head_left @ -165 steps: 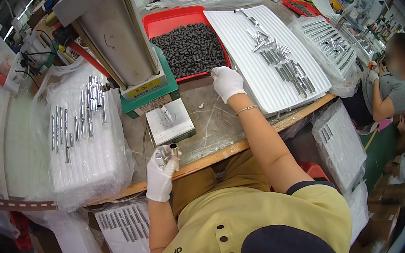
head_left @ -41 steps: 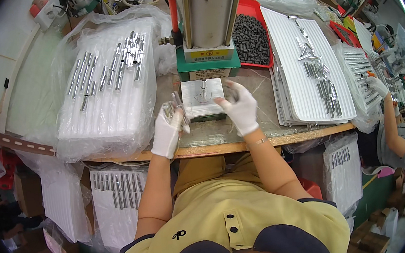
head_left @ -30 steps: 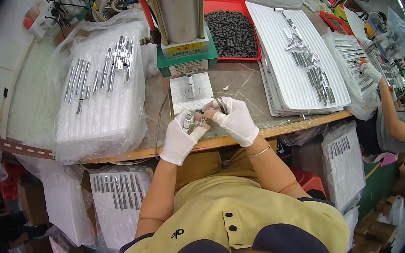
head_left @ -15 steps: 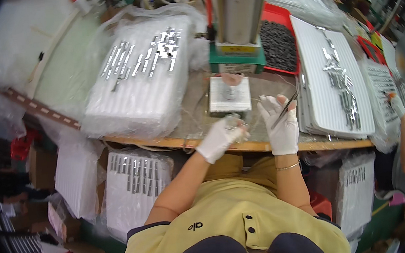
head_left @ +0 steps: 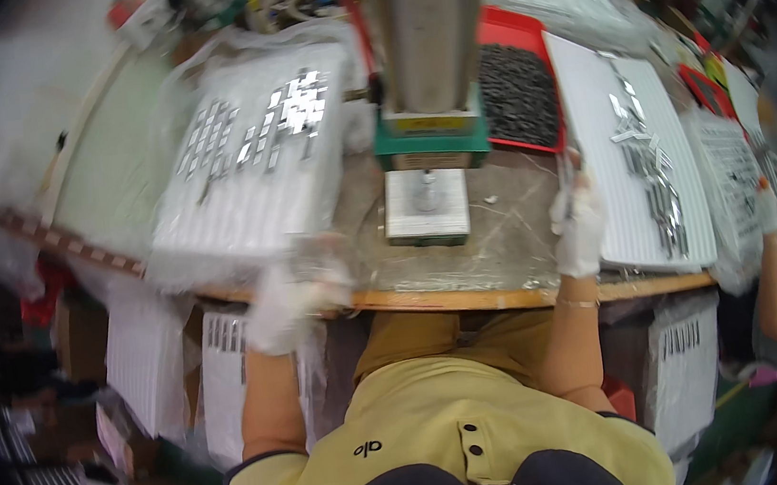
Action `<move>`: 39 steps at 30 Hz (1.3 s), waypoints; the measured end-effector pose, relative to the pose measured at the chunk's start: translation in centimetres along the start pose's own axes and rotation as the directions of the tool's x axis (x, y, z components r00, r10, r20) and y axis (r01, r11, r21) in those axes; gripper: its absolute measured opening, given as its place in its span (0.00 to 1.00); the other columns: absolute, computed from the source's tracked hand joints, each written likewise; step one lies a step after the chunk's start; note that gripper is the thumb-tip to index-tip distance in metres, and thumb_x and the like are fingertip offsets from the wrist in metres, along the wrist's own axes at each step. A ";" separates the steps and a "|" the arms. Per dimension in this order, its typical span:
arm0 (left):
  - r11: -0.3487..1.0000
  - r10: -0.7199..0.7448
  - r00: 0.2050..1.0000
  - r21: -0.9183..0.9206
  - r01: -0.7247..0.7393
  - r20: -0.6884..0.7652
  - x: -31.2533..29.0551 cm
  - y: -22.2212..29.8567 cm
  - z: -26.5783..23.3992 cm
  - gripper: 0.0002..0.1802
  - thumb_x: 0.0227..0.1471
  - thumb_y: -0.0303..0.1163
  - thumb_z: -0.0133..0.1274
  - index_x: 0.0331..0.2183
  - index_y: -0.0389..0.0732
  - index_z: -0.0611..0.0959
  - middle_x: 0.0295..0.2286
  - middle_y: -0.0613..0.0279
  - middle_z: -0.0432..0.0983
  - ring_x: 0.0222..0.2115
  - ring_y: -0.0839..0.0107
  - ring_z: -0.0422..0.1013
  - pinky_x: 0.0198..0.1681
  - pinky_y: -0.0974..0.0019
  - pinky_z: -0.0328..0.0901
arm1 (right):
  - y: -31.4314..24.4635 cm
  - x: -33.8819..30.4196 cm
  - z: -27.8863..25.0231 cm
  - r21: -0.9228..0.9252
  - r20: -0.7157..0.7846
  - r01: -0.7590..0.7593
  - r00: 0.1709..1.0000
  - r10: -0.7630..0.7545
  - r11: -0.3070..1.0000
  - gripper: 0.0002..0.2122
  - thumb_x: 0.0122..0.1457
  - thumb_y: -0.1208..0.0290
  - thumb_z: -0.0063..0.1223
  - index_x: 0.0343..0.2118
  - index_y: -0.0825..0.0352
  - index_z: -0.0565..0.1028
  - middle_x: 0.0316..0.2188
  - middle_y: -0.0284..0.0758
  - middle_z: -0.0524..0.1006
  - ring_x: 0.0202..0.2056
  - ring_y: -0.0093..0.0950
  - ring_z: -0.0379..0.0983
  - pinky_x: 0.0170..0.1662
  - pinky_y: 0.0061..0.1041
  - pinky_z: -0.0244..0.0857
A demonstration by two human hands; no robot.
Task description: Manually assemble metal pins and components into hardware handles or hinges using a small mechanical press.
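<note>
Blurred near the surface's [head_left: 514,252] front edge, our left hand [head_left: 297,296] has a grip we cannot tell; our right hand [head_left: 580,228] grasps slim tweezers [head_left: 572,200].

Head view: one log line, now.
left hand: blurred, contents unclear, near wrapped stack; right hand: holds slim tool, near ridged tray; red bin: dark pieces

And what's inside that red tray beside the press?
The red tray holds a heap of small dark pieces. They cover its floor, so nothing beneath them shows, and the press hides the tray's left part.
</note>
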State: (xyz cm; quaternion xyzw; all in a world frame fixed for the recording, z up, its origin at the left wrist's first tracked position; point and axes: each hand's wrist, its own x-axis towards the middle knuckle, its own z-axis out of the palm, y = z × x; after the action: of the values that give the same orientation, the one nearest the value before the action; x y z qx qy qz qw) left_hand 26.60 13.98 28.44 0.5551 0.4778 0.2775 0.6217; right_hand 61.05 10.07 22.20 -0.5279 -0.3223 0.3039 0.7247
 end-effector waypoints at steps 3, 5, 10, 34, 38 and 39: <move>0.959 0.249 0.837 0.003 -0.283 -0.487 1.1 -1.6 -8.5 0.24 0.46 0.35 0.59 0.45 0.38 0.74 0.20 0.75 0.64 0.18 0.87 0.60 0.20 0.80 0.56 | 5.1 4.0 -1.1 -0.655 -0.033 0.065 0.993 -0.114 0.753 0.15 0.62 0.65 0.42 0.47 0.68 0.70 0.32 0.41 0.76 0.28 0.33 0.73 0.34 0.28 0.66; 0.851 0.464 0.627 0.510 -0.121 -0.626 4.0 -4.7 -18.4 0.20 0.44 0.30 0.59 0.41 0.38 0.77 0.22 0.69 0.72 0.22 0.78 0.67 0.27 0.72 0.63 | 6.1 5.4 0.5 -0.663 0.185 0.227 0.973 -0.138 0.713 0.15 0.59 0.64 0.45 0.46 0.64 0.70 0.38 0.45 0.76 0.38 0.43 0.73 0.44 0.35 0.63; 0.615 0.447 0.711 0.763 0.197 -0.543 9.0 -2.9 -20.3 0.17 0.40 0.26 0.60 0.37 0.35 0.79 0.28 0.57 0.78 0.27 0.66 0.72 0.36 0.64 0.65 | 4.9 9.9 2.9 -0.903 0.114 0.086 0.993 0.043 0.420 0.11 0.53 0.63 0.51 0.38 0.58 0.78 0.37 0.39 0.77 0.40 0.39 0.73 0.44 0.35 0.66; 0.846 0.492 0.772 0.014 -0.532 -0.401 2.2 -2.9 -5.2 0.21 0.45 0.41 0.59 0.37 0.41 0.71 0.29 0.71 0.67 0.28 0.84 0.63 0.28 0.78 0.58 | 8.4 16.2 7.2 -0.930 0.366 0.357 0.923 -0.119 -0.091 0.07 0.37 0.77 0.61 0.22 0.58 0.79 0.24 0.36 0.78 0.31 0.34 0.78 0.31 0.31 0.70; 0.950 0.229 0.951 -0.164 -0.264 -0.206 3.2 -3.5 3.6 0.17 0.38 0.22 0.58 0.34 0.39 0.72 0.30 0.62 0.74 0.27 0.79 0.69 0.30 0.78 0.65 | 8.3 15.9 7.6 -0.935 0.312 0.316 0.949 0.056 -0.161 0.05 0.44 0.73 0.55 0.25 0.57 0.80 0.26 0.38 0.79 0.32 0.35 0.77 0.33 0.32 0.70; 0.944 0.172 0.974 -0.258 -0.206 -0.145 4.1 -4.9 4.7 0.17 0.38 0.20 0.59 0.34 0.39 0.73 0.29 0.63 0.75 0.26 0.79 0.69 0.30 0.78 0.65 | 8.1 15.6 7.6 -0.947 0.291 0.295 0.956 0.046 -0.127 0.07 0.48 0.70 0.52 0.29 0.56 0.80 0.27 0.38 0.78 0.32 0.36 0.77 0.34 0.34 0.70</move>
State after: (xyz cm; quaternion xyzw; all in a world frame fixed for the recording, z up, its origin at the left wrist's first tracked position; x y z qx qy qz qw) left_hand 31.52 14.44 22.29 0.4902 0.4165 0.4319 0.6322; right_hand 63.75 28.65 18.47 -0.8175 -0.5693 -0.0511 0.0706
